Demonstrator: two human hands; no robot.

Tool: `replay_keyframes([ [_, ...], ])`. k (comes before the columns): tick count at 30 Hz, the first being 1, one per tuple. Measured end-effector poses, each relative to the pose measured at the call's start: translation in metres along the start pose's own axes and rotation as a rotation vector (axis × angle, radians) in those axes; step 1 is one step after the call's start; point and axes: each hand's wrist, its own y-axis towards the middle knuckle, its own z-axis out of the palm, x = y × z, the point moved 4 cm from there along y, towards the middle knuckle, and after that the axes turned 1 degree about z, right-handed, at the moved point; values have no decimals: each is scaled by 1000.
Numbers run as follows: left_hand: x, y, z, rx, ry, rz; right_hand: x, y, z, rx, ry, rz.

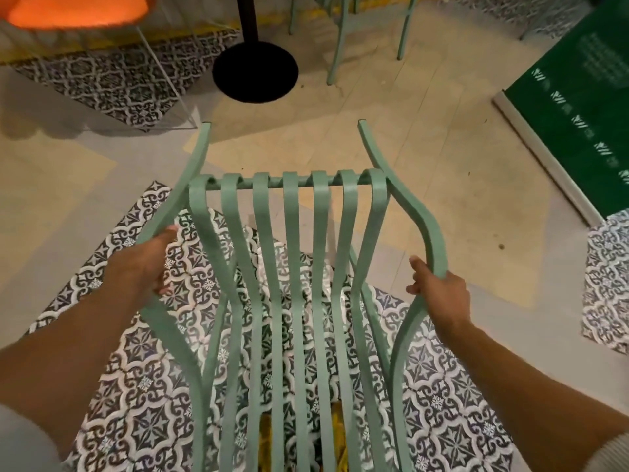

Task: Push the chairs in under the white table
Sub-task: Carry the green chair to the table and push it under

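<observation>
The floor (425, 158) is beige stone broken by patches of dark-and-white patterned tile. Over one patch, low in the middle of the view, stands the mint-green metal chair (292, 274): seven flat slats curl over a front crossbar and sweep back, flanked by two curved armrests. Beyond it sit a black round pedestal base (255, 74), another green chair's legs (340, 46), an orange seat (78, 10) and a green board (578, 107). The left hand (146, 264) wraps the left armrest; the right hand (439, 291) curls around the right armrest.
</observation>
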Motion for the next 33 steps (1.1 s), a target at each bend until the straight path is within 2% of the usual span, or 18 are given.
replay_keyframes([
  [3, 3, 3, 3, 33, -15, 3, -55, -12, 20, 49, 52, 146],
  [6, 11, 6, 1, 0, 5, 7, -73, -11, 37, 54, 98, 216],
  [10, 10, -1, -4, -72, 58, 34, -71, -8, 43, -6, 66, 248],
  [13, 11, -10, -5, -117, -44, 142, -57, 2, 41, -84, 31, 278],
  [16, 39, -26, 5, -59, -158, 217, -41, 15, 39, -96, -5, 271],
  [22, 91, -10, 28, -5, -92, -10, -30, 26, 41, -98, 0, 278],
  [27, 67, -5, 24, -70, -26, -11, -3, 25, 33, -59, 5, 269],
  [33, 36, -27, 2, -86, 73, -12, 48, 17, 7, -43, -102, 211],
])
